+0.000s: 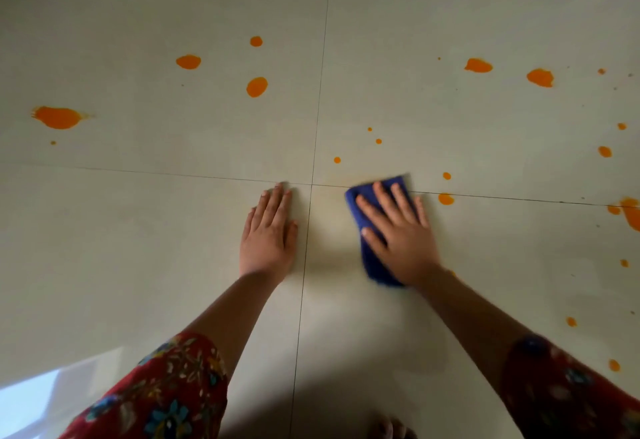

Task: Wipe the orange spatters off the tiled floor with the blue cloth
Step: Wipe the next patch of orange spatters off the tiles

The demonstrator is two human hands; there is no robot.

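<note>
Right hand (398,231) lies flat on the blue cloth (372,258), fingers straight and spread, pressing it down rather than gripping it. The cloth is folded to a pad and sits on the tiled floor (138,248) just right of the point where the grout lines cross. Left hand (268,231) is flat on the bare tile just left of that crossing, fingers straight and close together, holding nothing; it appears to serve as a brace. The nearest spatter (446,199) lies just beside the cloth's right edge, with small drops above it. The larger orange spatters (257,87) sit well apart across the far tiles, including a broad one at far left (57,117). Most of the task appears not yet done. For a sound stroke, keep the palm's weight even over the pad, draw each spot inward rather than spreading it, turn to a fresh face once this one loads, and run along the grout where colour could lodge. A faint yellowish haze (349,179) beside the cloth's top edge may be residue needing a second pass. The cloth's outline is blurred, and the part under the palm is hidden, so how soiled it is cannot be told. A large spatter (632,213) is cut off at the right edge.
</note>
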